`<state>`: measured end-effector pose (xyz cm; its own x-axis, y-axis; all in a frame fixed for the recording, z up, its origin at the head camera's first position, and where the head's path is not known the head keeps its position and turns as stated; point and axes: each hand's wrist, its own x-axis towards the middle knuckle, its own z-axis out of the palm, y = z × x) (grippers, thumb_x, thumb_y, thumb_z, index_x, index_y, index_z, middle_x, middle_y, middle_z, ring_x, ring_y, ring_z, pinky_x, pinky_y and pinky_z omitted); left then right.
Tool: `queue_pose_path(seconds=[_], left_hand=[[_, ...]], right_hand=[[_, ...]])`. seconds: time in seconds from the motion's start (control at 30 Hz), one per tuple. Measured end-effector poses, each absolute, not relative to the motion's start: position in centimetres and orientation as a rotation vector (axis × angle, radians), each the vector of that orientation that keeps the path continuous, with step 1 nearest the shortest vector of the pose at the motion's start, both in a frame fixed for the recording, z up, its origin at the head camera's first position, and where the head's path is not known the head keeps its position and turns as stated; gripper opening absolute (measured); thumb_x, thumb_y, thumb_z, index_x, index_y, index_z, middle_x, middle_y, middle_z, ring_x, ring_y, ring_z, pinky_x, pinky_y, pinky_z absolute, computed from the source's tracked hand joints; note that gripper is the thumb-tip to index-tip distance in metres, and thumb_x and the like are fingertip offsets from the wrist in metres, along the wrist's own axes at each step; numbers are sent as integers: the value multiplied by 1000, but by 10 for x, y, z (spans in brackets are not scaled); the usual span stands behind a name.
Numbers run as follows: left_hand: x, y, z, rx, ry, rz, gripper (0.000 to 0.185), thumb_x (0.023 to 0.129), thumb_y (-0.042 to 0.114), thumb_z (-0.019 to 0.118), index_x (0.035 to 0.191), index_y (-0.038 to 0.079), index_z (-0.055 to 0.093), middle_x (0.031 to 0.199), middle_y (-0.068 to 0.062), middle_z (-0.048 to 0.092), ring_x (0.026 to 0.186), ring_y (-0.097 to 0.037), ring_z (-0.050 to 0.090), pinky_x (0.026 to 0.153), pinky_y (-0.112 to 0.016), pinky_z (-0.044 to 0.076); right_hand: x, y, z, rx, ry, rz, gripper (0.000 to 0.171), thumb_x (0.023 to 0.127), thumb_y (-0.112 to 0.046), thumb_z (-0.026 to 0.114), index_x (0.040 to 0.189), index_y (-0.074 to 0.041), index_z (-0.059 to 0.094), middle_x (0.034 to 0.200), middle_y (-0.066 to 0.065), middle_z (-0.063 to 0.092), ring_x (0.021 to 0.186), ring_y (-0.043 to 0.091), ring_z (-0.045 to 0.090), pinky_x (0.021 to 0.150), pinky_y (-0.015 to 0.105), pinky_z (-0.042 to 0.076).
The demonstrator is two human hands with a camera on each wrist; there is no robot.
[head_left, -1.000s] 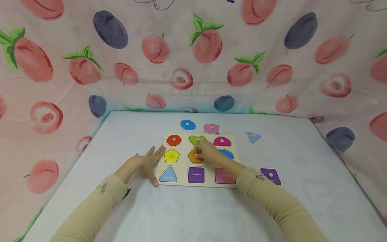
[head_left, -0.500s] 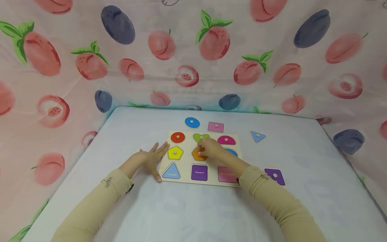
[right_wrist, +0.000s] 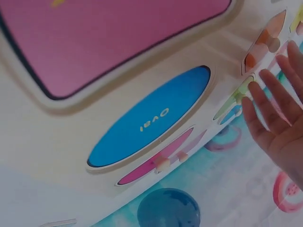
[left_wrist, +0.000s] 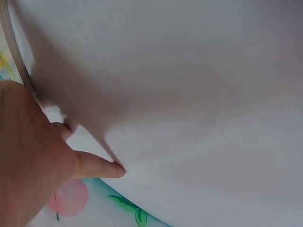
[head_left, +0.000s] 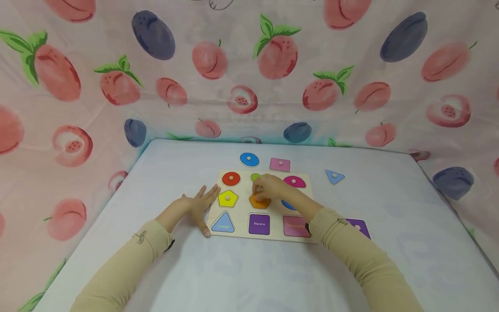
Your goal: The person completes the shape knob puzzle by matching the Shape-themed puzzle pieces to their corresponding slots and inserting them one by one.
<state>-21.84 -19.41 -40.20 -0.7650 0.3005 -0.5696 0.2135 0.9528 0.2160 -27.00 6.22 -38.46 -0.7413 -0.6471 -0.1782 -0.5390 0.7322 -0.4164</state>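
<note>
A pale puzzle board [head_left: 240, 216] lies on the white table. My left hand [head_left: 196, 209] is spread along its left edge, fingertips and thumb right at the rim; the left wrist view shows the fingers stretched out. Over the middle of the board is my right hand [head_left: 270, 187], bent at the orange hexagon [head_left: 261, 203] and partly covering the green heart [head_left: 255, 177]. In the right wrist view its fingers [right_wrist: 270, 101] look loosely extended, and the hexagon's knob [right_wrist: 273, 45] shows free beside them. The right thumb is outside that view.
The board also carries a red circle [head_left: 231, 178], yellow pentagon [head_left: 228, 198] and magenta half circle [head_left: 295, 181]. Loose knobbed pieces lie around it: a blue oval [head_left: 249, 159], pink rectangle [head_left: 280, 164], blue triangle [head_left: 335, 177] and purple square [head_left: 360, 226], partly behind the right sleeve.
The head view has shifted slightly. My right hand has edged away from me and covers more of the heart; its sleeve hides more of the purple square. My left hand stays at the board's edge.
</note>
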Motion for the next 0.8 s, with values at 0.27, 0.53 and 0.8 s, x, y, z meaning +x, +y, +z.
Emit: queue_pose_path(seconds=[0.27, 0.53, 0.8], left_hand=[[-211, -196, -403, 343, 2469, 187, 138, 55, 50, 86, 152, 18, -6, 160, -3, -14, 145, -37, -13, 97, -81, 4], [-212, -199, -405, 352, 2479, 173, 138, 54, 53, 85, 152, 20, -6, 160, -1, -15, 146, -35, -13, 98, -80, 4], [-217, -196, -400, 346, 2477, 146, 139, 55, 53, 85, 152, 21, -9, 159, 0, -18, 146, -33, -14, 100, -79, 4]], right_hand=[[-274, 45, -382, -1035, 2647, -417, 15, 89, -17, 65, 101, -9, 69, 106, 6, 69, 96, 21, 59, 92, 34, 50], [-288, 30, -382, -981, 2726, -404, 20, 90, -16, 64, 108, -8, 67, 114, 7, 67, 104, 24, 60, 94, 36, 50], [-313, 23, -382, -903, 2893, -513, 28, 91, -15, 62, 116, -3, 63, 118, 13, 66, 112, 28, 60, 98, 38, 48]])
